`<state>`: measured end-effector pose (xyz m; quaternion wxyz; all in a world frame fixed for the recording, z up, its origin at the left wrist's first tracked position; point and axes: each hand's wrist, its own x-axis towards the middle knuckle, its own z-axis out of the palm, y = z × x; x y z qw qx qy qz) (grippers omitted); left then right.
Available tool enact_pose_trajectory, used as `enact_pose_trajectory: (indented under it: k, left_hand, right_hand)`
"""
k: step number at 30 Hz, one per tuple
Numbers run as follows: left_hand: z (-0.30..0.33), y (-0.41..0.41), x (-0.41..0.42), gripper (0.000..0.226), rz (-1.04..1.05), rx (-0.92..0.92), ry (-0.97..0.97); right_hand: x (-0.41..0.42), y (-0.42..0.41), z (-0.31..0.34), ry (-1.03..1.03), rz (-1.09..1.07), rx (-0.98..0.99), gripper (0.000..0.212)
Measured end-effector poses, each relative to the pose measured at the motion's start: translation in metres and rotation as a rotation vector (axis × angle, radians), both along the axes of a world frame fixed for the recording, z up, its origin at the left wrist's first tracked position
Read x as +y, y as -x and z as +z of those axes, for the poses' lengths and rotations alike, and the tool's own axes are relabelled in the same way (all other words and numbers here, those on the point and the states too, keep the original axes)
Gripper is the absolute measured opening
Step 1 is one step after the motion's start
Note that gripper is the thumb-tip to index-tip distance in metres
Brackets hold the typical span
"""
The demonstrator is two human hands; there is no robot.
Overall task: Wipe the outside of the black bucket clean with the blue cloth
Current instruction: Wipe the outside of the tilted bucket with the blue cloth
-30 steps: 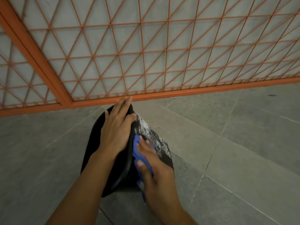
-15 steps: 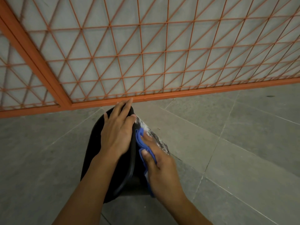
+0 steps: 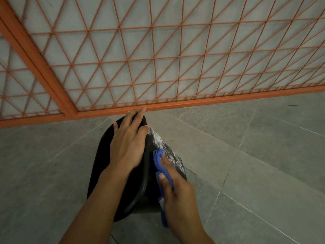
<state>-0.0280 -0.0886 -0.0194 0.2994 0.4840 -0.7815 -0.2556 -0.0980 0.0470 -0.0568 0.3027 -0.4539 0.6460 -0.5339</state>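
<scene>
The black bucket (image 3: 101, 166) lies tilted on the grey tiled floor, its rim running down between my hands. White dusty smears cover its outer wall on the right. My left hand (image 3: 127, 143) lies flat over the bucket's top edge, fingers spread toward the orange frame. My right hand (image 3: 177, 192) presses the bunched blue cloth (image 3: 159, 160) against the outer wall just below the white smears. Most of the cloth is hidden under my fingers and palm.
An orange metal lattice gate (image 3: 158, 64) with a thick bottom rail (image 3: 211, 103) stands right behind the bucket. Grey floor tiles (image 3: 255, 164) spread to the right and left. A small dark spot (image 3: 292, 105) lies on the floor far right.
My right hand with the cloth slid up the bucket's wall, then came back down toward me. My left hand stayed on the bucket's top.
</scene>
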Motion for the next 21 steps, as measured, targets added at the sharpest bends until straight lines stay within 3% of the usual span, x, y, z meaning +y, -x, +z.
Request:
enact_pose_trajectory:
  k: [3,7,10,12,17,21]
  left_hand:
    - [0.000,-0.005,-0.001,0.053,0.011,0.033,-0.030]
    - [0.000,-0.007,-0.003,0.053,0.037,0.022,-0.032]
    - [-0.002,-0.007,-0.001,0.059,0.016,0.032,-0.009]
    - [-0.001,-0.007,-0.002,0.061,0.026,0.053,-0.024]
    - [0.000,-0.006,0.000,0.062,0.027,0.090,-0.025]
    - [-0.002,-0.007,-0.002,0.063,0.031,0.131,-0.039]
  right_hand:
    - [-0.002,-0.006,0.006,0.070,0.067,0.035,0.039]
    - [-0.008,0.004,0.004,-0.038,-0.001,-0.005,0.039]
    - [0.007,-0.010,0.010,0.010,0.036,-0.018,0.048]
    - [0.003,-0.013,0.013,0.044,0.088,-0.016,0.044]
    - [-0.001,-0.002,-0.003,-0.016,-0.037,-0.037,0.043]
    - [0.017,-0.024,0.004,0.046,0.051,-0.038,0.042]
